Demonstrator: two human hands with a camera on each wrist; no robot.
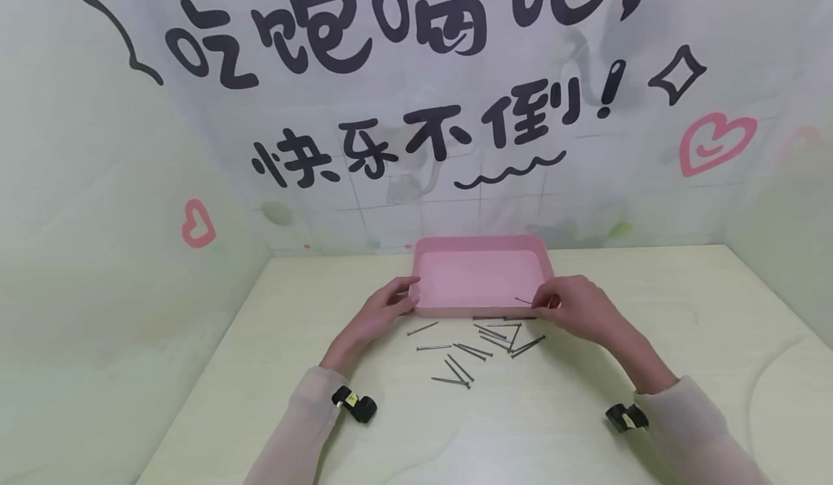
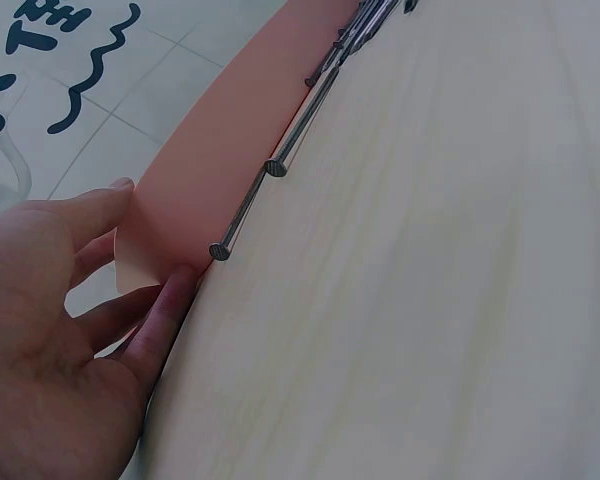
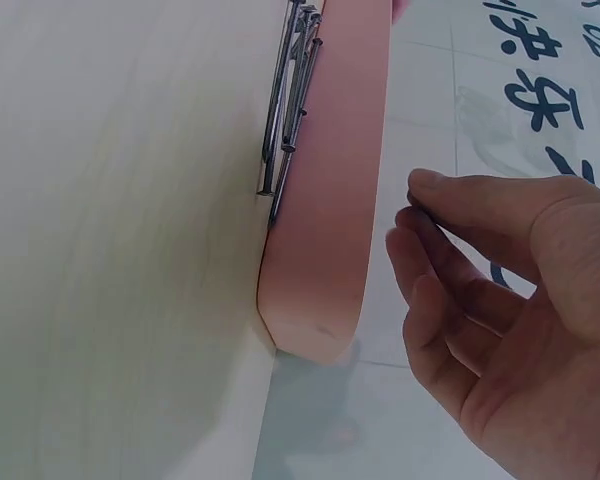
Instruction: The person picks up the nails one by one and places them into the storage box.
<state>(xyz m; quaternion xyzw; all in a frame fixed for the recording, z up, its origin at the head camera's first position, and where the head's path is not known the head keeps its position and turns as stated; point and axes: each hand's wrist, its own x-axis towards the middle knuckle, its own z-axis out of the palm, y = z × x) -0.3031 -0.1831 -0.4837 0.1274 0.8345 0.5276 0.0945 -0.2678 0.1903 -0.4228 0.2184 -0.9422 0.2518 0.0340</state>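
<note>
The right hand's [image 1: 576, 307] grip pinches a nail [image 1: 523, 301] between thumb and fingertips, by the near right corner of the tray [image 1: 455, 312]. The left hand's [image 1: 384, 310] grip holds the tray's left end, thumb at the near corner and a finger at the rim. To do this step well, a light pinch should suffice; the nail is best brought low inside the tray before release, with the left grip firm enough that the tray cannot slide. The nail's long axis runs roughly left to right, its free end pointing left and slightly away from the person (head or tip, it is too small to tell). The tray lies lengthwise left to right too. Outside its near wall, loose nails [image 1: 434, 348] lie on the counter [image 1: 507, 427], some close along the wall, others at mixed angles nearer the person. Behind hangs a pale backdrop [image 1: 449, 217].
</note>
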